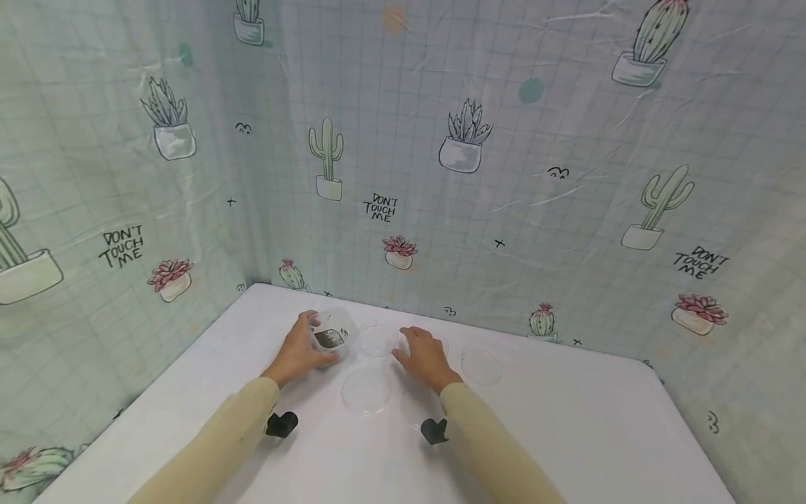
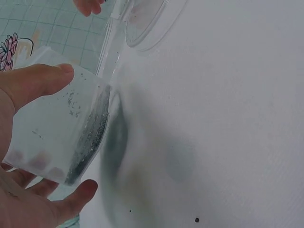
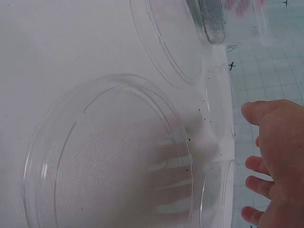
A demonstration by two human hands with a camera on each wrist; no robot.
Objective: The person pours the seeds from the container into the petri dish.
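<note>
My left hand (image 1: 301,351) grips a clear plastic tub (image 2: 52,116), thumb on one side and fingers on the other. Dark grains (image 2: 90,142) lie along its bottom, and a few cling to the wall. The tub is close over the white table, its shadow beside it. My right hand (image 1: 425,355) is over the clear round dishes, fingers loosely bent and holding nothing. One shallow dish (image 1: 366,392) lies in front between the hands, another (image 1: 379,340) just right of the tub. Beneath the right hand and forearm, further dishes are partly hidden.
Another clear dish (image 1: 481,365) lies right of the right hand. Small dark specks (image 3: 204,109) dot the white table (image 1: 585,413) near the dishes. A cactus-print curtain (image 1: 403,161) stands along the table's back and left edges. Black mounts (image 1: 281,424) sit at both wrists.
</note>
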